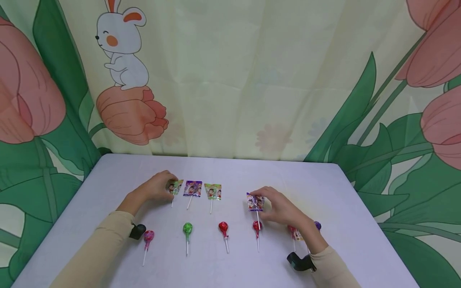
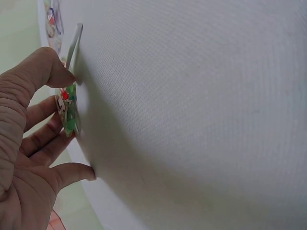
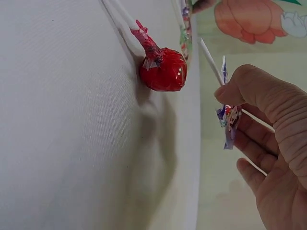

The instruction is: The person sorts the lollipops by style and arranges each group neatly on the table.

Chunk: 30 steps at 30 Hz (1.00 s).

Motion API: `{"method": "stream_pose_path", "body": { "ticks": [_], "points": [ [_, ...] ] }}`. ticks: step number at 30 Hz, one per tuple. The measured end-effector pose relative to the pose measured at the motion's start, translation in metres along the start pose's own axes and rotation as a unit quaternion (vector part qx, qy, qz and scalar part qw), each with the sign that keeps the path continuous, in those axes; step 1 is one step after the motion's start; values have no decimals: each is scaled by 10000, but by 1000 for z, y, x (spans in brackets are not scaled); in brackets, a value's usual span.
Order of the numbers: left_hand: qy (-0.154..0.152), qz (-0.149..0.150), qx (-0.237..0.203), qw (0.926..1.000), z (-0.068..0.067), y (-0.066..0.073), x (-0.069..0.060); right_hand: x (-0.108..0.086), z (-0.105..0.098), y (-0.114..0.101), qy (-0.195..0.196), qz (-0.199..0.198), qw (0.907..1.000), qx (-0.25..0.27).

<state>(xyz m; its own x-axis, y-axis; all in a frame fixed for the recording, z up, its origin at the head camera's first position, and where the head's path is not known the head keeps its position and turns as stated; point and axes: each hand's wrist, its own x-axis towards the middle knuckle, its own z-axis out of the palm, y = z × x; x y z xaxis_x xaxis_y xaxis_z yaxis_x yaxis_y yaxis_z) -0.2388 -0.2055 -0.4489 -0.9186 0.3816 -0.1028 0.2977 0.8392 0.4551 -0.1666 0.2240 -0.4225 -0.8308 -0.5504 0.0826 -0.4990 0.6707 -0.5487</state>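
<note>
At the left end of the back row, my left hand pinches a flat lollipop in a green printed wrapper. The left wrist view shows its thumb beside the stick and other fingers behind the wrapper, close to the tabletop. My right hand holds a flat lollipop in a purple printed wrapper above the table, stick pointing down towards me. In the right wrist view, the thumb presses that wrapper against the fingers. Below this hand lies a red ball lollipop.
Beside my left hand lie a purple-wrapped lollipop and a green-wrapped one. Nearer me are pink, green and red ball lollipops. My right forearm partly covers a red-wrapped lollipop and a purple ball lollipop.
</note>
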Motion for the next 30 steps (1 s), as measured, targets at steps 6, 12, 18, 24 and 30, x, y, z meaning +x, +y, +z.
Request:
{"method": "stream_pose_path", "body": {
  "ticks": [6, 12, 18, 24, 30],
  "points": [
    [-12, -3, 0, 10000, 2, 0, 1, 14, 8, 1, 36, -81, 10000, -12],
    [21, 76, 72, 9999, 0, -1, 0, 30, 12, 0, 11, -183, 9998, -29],
    [11, 101, 75, 9999, -1, 0, -1, 44, 16, -1, -84, -145, 9998, -99],
    [36, 116, 79, 9999, -2, 0, -1, 58, 21, 0, -61, -231, 9996, -123],
    [31, 132, 12, 9999, -2, 2, -2, 67, 29, 1, -95, -213, 9997, -54]
  ]
}}
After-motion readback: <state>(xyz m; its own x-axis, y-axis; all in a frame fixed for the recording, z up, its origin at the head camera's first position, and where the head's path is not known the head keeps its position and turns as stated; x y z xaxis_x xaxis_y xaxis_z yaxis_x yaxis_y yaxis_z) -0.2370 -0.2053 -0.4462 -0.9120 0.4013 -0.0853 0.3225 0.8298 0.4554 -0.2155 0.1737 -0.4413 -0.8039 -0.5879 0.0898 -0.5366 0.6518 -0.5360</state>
